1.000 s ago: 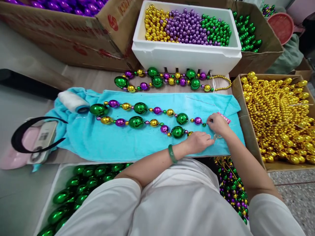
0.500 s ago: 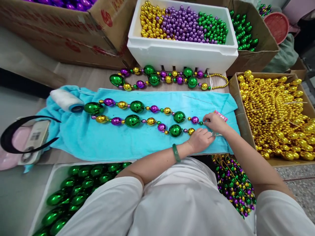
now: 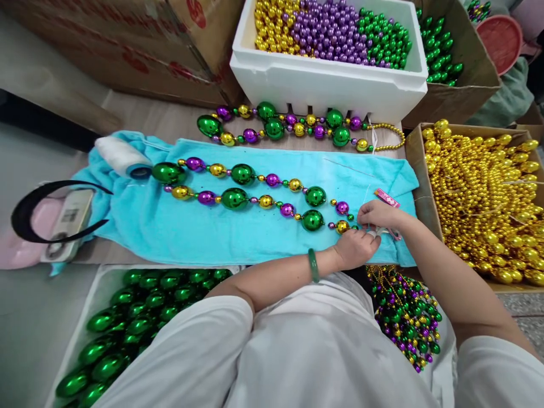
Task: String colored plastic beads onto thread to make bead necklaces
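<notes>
A bead necklace (image 3: 255,191) of green, purple and gold beads lies doubled on a turquoise towel (image 3: 178,226). My left hand (image 3: 356,248) and my right hand (image 3: 376,215) meet at its right end, fingers pinched together on the thin string there. My right hand also seems to hold a small clear tool with a pink handle (image 3: 393,232). A pink tag (image 3: 387,197) lies just beyond my right hand. A green bangle (image 3: 313,264) is on my left wrist.
A second finished necklace (image 3: 293,127) lies behind the towel. A white foam box (image 3: 327,85) holds loose beads. A cardboard box of gold beads (image 3: 480,187) is at right, a tray of green beads (image 3: 140,317) near left, a thread spool (image 3: 121,157) on the towel's left.
Both hands stayed pinched at the necklace's right end, shifting slightly nearer me. The camera view tilted a little; the necklace has not moved noticeably.
</notes>
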`<state>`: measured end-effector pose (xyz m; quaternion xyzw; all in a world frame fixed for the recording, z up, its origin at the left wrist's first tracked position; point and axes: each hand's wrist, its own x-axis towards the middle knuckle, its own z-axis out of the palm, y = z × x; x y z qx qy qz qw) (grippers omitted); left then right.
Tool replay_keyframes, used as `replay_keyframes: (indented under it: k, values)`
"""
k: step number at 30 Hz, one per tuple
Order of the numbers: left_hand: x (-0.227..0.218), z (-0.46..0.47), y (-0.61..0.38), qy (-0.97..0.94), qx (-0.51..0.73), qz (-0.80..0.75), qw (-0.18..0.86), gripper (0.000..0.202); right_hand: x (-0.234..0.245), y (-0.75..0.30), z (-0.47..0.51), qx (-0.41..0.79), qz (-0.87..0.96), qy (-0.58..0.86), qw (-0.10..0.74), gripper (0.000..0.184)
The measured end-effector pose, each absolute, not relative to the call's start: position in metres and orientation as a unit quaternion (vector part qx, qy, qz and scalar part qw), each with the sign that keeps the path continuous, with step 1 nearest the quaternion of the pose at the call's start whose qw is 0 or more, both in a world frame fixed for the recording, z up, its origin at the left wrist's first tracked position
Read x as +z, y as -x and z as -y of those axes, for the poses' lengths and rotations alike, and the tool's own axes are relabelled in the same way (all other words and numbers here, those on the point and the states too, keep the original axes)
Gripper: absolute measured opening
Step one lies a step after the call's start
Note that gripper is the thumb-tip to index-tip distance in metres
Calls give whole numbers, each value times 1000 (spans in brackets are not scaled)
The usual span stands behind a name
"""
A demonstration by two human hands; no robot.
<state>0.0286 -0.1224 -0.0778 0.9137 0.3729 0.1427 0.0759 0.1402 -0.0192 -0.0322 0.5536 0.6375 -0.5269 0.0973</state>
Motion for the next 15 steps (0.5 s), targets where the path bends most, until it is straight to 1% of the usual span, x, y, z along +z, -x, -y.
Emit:
replay_keyframes:
  k: [3,9,12,15]
  values:
    - [-80,126,-31,-913,145,-370,88,32,-33,-142,21,-544,-622,-550,118,13]
    - [-91,121,-28,-904,152,-387,98,33,-26,-146,25,-579,-587,-552,126,7]
    - [-96,121,-24,-913,159,-367,84,36,-24,-148,25,-591,-573,-556,117,6]
    - [-91,122,-15,-917,192,-340,85,39,-25,-151,23,-583,-566,-575,88,9]
